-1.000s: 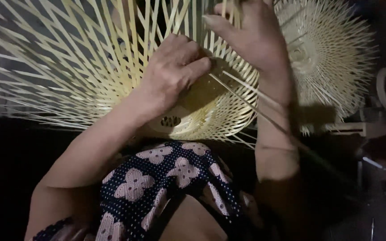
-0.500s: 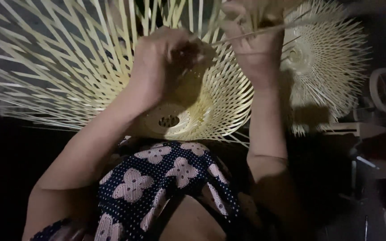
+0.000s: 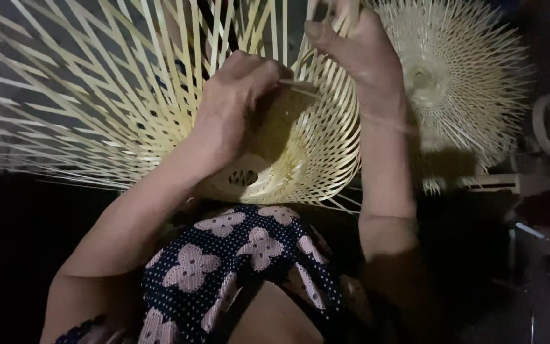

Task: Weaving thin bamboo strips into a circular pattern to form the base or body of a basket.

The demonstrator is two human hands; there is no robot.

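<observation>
We raise both forearms, our left hand (image 3: 240, 102) curled with fingertips pinched, our right hand (image 3: 358, 54) gripping higher up.

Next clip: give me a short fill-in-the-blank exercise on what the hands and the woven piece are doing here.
1. The left hand pinches a thin ____ strip.
2. The half-woven basket rests on the person's ____.
3. The right hand grips the basket's upright strips near the ____ edge of the picture.
4. A second woven piece lies to the ____ of the right hand.

Missing words: bamboo; lap; top; right
</observation>
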